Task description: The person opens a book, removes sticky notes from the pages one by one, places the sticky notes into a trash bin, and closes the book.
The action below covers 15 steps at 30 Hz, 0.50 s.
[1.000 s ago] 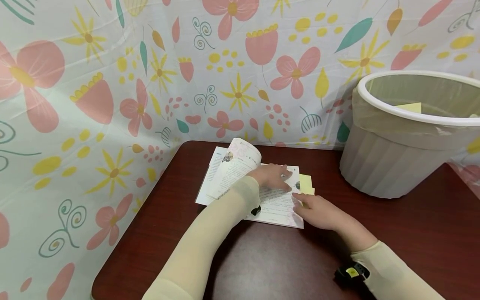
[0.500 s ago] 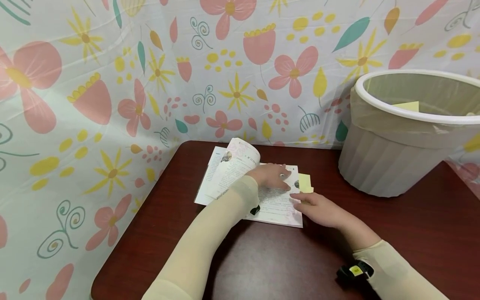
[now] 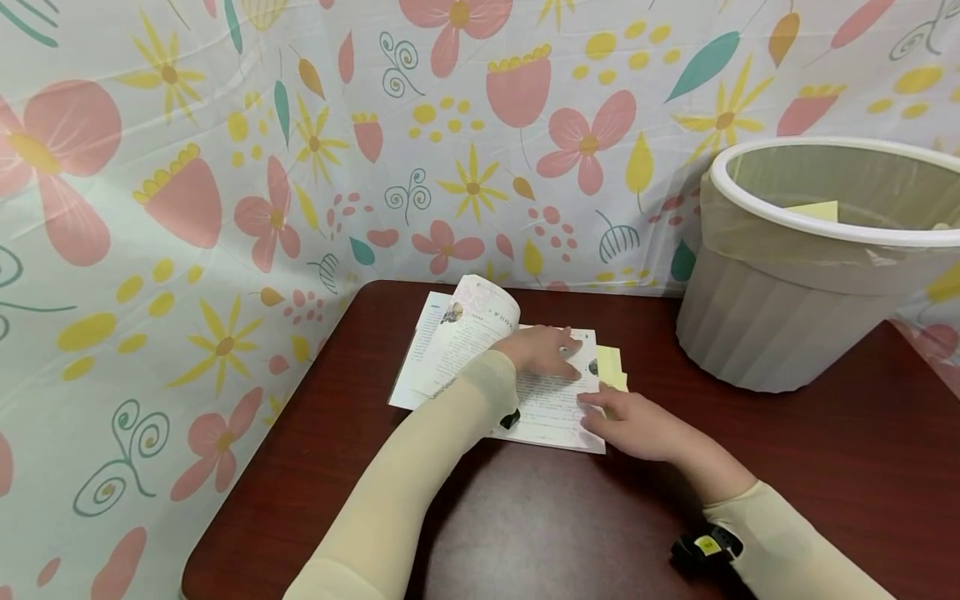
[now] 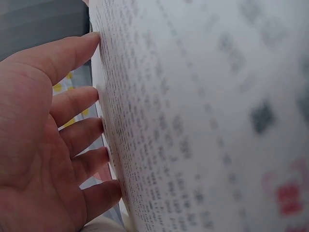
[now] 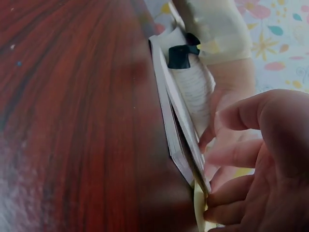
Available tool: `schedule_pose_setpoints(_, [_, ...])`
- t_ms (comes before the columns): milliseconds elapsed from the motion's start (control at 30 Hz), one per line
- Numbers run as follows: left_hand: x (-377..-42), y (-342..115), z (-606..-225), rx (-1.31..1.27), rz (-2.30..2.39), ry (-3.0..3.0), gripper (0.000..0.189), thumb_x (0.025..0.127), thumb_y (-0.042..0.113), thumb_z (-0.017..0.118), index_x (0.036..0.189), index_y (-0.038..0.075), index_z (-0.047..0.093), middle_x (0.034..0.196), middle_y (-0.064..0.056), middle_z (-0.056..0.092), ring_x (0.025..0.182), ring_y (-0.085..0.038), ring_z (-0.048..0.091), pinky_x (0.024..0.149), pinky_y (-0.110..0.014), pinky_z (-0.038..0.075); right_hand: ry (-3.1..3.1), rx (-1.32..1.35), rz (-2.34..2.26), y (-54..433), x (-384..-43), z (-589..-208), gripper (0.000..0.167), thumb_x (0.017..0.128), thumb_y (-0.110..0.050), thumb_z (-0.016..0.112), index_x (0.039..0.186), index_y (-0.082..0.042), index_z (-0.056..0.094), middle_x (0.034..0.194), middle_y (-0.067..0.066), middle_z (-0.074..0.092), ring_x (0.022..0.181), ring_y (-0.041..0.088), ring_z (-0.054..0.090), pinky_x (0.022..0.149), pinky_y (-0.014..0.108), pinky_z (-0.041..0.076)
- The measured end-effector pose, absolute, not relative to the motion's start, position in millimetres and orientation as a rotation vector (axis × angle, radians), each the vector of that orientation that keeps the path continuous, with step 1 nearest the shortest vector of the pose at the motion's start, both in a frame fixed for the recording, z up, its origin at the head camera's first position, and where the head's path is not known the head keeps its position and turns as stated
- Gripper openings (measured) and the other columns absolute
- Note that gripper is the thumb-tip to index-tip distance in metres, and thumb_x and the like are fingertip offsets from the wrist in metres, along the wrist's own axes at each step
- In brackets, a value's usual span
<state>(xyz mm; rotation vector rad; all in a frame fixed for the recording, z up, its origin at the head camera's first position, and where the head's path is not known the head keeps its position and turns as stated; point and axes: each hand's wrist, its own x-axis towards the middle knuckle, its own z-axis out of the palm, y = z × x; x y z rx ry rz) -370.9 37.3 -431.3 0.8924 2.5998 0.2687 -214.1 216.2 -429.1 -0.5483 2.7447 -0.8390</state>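
Note:
An open book (image 3: 551,423) with printed pages lies on the dark red-brown table, its left-hand pages curling up. My left hand (image 3: 538,352) rests on the right-hand page with fingers spread; in the left wrist view its fingertips (image 4: 98,93) touch the paper. Yellow sticky notes (image 3: 610,360) stick out past the book's right edge. At that edge is my right hand (image 3: 637,423), with thumb and fingers apart. The right wrist view has its lower fingers beside the book's edge and a yellow slip (image 5: 199,208); whether they touch the slip is unclear.
A grey waste bin (image 3: 757,308) with a white rim and a liner stands at the table's right; a yellow paper (image 3: 817,212) shows inside it. A floral curtain (image 3: 450,167) hangs behind and left of the table (image 3: 525,533).
My right hand has shifted very slightly at the book's right edge, its fingers settling over the page margin. The left hand and the book stay in place.

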Motion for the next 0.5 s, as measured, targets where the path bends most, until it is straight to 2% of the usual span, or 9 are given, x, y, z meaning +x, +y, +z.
schedule_pose_setpoints(33, [-371,37,-432,0.892,0.271,2.600,0.069,0.092,0.062,0.066,0.155,0.044,0.043,0.171,0.012,0.024,0.160,-0.014,0.023,0.127,-0.037,0.028,2.763,-0.563,-0.807,215,-214,-429,0.044,0.104,-0.034,0.056,0.138,-0.007,0.065,0.148,0.032,0.053,0.137,0.045,0.054,0.110,0.061,0.045])
schedule_pose_setpoints(100, [-371,37,-432,0.890,0.275,2.600,0.069,0.092,0.062,0.066,0.154,0.045,0.043,0.171,0.013,0.024,0.160,-0.013,0.022,0.127,-0.037,0.028,2.784,-0.603,-0.757,213,-215,-429,0.036,0.103,-0.033,0.058,0.126,-0.008,0.069,0.128,0.024,0.067,0.117,0.037,0.066,0.099,0.053,0.053])
schedule_pose_setpoints(200, [-371,36,-432,0.897,0.273,2.603,0.069,0.092,0.061,0.066,0.154,0.044,0.044,0.171,0.012,0.025,0.160,-0.014,0.023,0.127,-0.037,0.028,2.821,-0.616,-0.693,211,-215,-426,0.036,0.102,-0.033,0.059,0.123,-0.006,0.070,0.119,0.017,0.071,0.108,0.031,0.068,0.094,0.050,0.055])
schedule_pose_setpoints(267, [-371,36,-431,0.897,0.272,2.602,0.069,0.092,0.061,0.066,0.155,0.043,0.044,0.171,0.011,0.025,0.160,-0.015,0.022,0.128,-0.037,0.027,2.824,-0.599,-0.659,210,-217,-423,0.043,0.102,-0.035,0.058,0.130,-0.003,0.067,0.126,0.022,0.069,0.118,0.039,0.066,0.100,0.055,0.053])
schedule_pose_setpoints(333, [-370,37,-431,0.899,0.273,2.599,0.068,0.092,0.060,0.066,0.155,0.043,0.044,0.171,0.011,0.025,0.160,-0.017,0.022,0.128,-0.038,0.026,2.831,-0.579,-0.645,212,-221,-421,0.054,0.103,-0.036,0.057,0.143,0.000,0.059,0.145,0.029,0.058,0.139,0.049,0.050,0.111,0.064,0.043])
schedule_pose_setpoints(433, [-370,37,-430,0.895,0.272,2.596,0.068,0.093,0.059,0.065,0.155,0.043,0.043,0.172,0.011,0.024,0.160,-0.019,0.022,0.128,-0.039,0.026,2.809,-0.579,-0.664,214,-233,-423,0.058,0.106,-0.035,0.053,0.151,0.001,0.049,0.154,0.033,0.045,0.147,0.057,0.035,0.115,0.069,0.034])
schedule_pose_setpoints(500, [-370,38,-431,0.896,0.263,2.600,0.068,0.093,0.060,0.065,0.155,0.043,0.043,0.172,0.011,0.024,0.160,-0.018,0.023,0.128,-0.039,0.026,2.785,-0.563,-0.705,216,-243,-426,0.060,0.107,-0.034,0.050,0.156,0.000,0.042,0.158,0.032,0.041,0.148,0.056,0.034,0.116,0.069,0.034])
